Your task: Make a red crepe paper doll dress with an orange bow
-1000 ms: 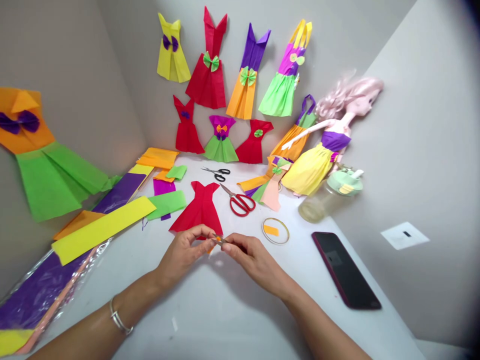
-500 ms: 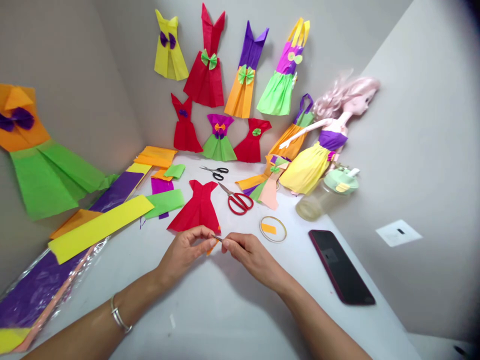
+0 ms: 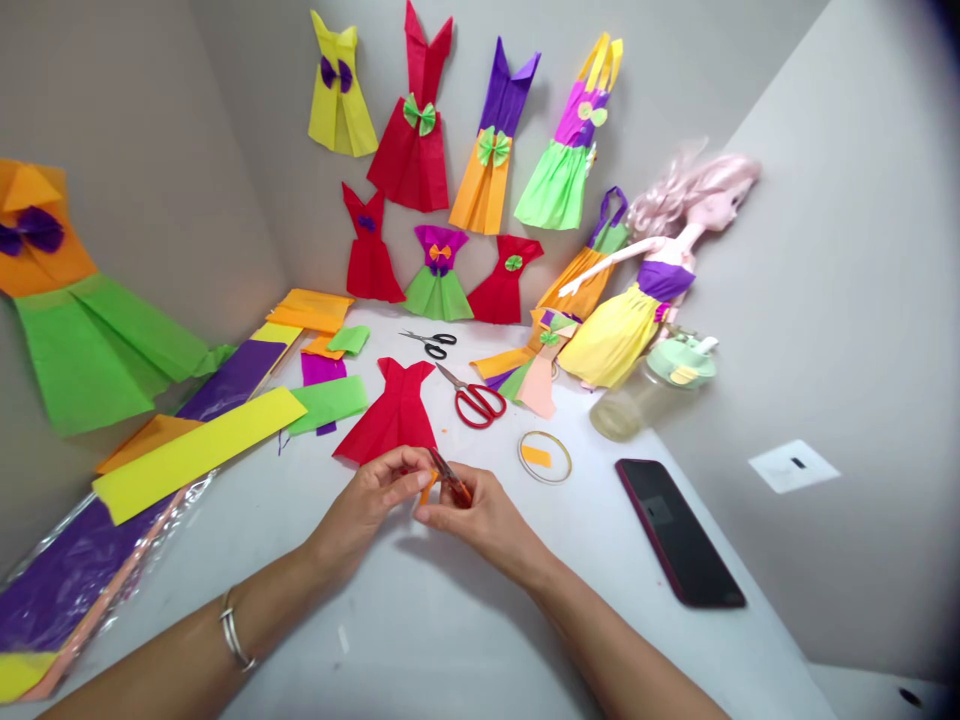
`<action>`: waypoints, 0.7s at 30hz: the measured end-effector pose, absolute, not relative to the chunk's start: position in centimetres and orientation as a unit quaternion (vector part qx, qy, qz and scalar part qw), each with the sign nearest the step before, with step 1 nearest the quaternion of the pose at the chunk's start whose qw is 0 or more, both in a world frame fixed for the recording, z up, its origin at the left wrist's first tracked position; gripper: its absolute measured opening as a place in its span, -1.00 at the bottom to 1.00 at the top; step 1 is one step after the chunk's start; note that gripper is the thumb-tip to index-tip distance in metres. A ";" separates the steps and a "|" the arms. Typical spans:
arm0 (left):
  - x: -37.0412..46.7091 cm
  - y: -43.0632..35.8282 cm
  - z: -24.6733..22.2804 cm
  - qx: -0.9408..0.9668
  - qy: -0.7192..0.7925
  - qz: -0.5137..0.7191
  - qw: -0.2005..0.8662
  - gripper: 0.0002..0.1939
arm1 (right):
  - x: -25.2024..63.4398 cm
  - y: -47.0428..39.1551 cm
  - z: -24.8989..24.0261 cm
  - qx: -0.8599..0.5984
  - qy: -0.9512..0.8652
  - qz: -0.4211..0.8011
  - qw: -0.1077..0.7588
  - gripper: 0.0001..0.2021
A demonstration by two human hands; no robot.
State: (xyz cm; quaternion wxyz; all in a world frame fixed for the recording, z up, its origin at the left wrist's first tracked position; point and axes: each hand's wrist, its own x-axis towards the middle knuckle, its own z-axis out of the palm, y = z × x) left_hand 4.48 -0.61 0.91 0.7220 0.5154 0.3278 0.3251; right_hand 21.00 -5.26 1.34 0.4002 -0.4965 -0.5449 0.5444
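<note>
My left hand (image 3: pixel 382 490) pinches a small orange paper piece (image 3: pixel 428 488) just below the red paper dress (image 3: pixel 394 405). Close beside it, my right hand (image 3: pixel 480 510) is closed on a small tool with dark blades and an orange-red handle (image 3: pixel 454 484), which looks like small scissors; its tip points up and left at the orange paper. Red-handled scissors (image 3: pixel 477 402) and black scissors (image 3: pixel 433 345) lie on the table beyond. A gold ring (image 3: pixel 545 457) surrounds an orange paper scrap (image 3: pixel 535 456).
A black phone (image 3: pixel 679 535) and a bottle (image 3: pixel 652 385) are at the right. A doll (image 3: pixel 660 270) leans against the wall, where several paper dresses hang. Yellow paper (image 3: pixel 202 455), a green strip (image 3: pixel 330 403) and plastic-wrapped sheets (image 3: pixel 82 560) lie left.
My right hand has turned and opened its grip so that more of the tool shows, now tilted more steeply. A tiny orange bit now shows on the table near the red-handled scissors.
</note>
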 end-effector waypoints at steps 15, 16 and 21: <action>4.2 -0.1 0.8 0.469 0.372 0.355 0.718 -0.84 | 22.0 -5.0 1.0 -0.560 -0.490 0.524 0.415 -0.67; 4.2 0.0 0.9 0.481 0.376 0.352 0.709 -0.80 | 22.1 -5.0 1.1 -0.559 -0.491 0.526 0.412 -0.68; 3.9 0.1 1.2 0.579 0.370 0.307 0.659 -0.76 | 22.1 -5.0 1.5 -0.553 -0.500 0.535 0.399 -0.69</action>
